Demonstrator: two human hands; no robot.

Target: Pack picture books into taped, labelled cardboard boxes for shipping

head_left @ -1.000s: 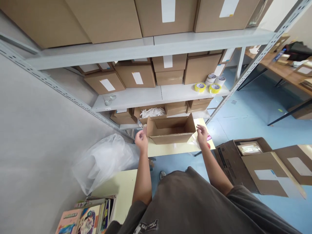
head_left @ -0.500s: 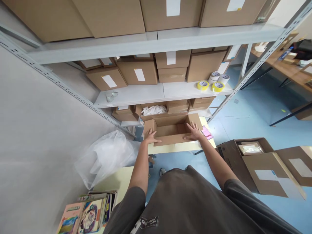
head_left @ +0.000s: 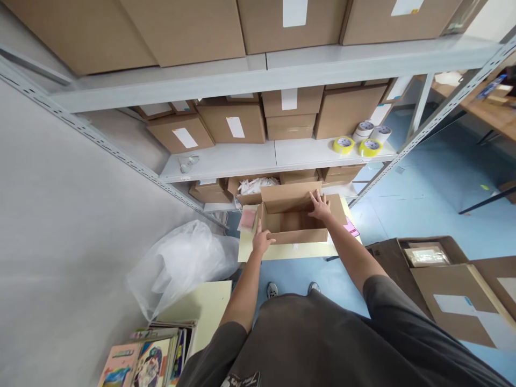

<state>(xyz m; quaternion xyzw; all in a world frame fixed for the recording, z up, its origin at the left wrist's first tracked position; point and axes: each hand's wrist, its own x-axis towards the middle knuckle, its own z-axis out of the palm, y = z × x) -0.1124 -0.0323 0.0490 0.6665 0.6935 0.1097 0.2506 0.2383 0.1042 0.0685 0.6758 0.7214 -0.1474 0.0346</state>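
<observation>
An open cardboard box (head_left: 296,237) stands on a small pale yellow table (head_left: 290,251), its back flap raised and its right flap folded outward. At the box's front left corner is my left hand (head_left: 262,240), gripping it with the index finger along the left side and the thumb over the front flap. My right hand (head_left: 320,207) touches the right side near the back corner, fingers spread. A pink-and-white item (head_left: 247,218) lies left of the box, and a bright pink item (head_left: 351,228) shows at its right.
Metal shelving (head_left: 226,161) with cartons rises ahead. Rolls of yellow tape (head_left: 343,145) sit on its middle shelf. At left are a clear plastic bag (head_left: 181,263) and stacked books (head_left: 149,355). An open carton (head_left: 427,255) stands on the floor at right.
The box has shifted right on the table and its back flap now stands up. My left hand moved right with it, uncovering the pink-and-white item. My right hand moved slightly up.
</observation>
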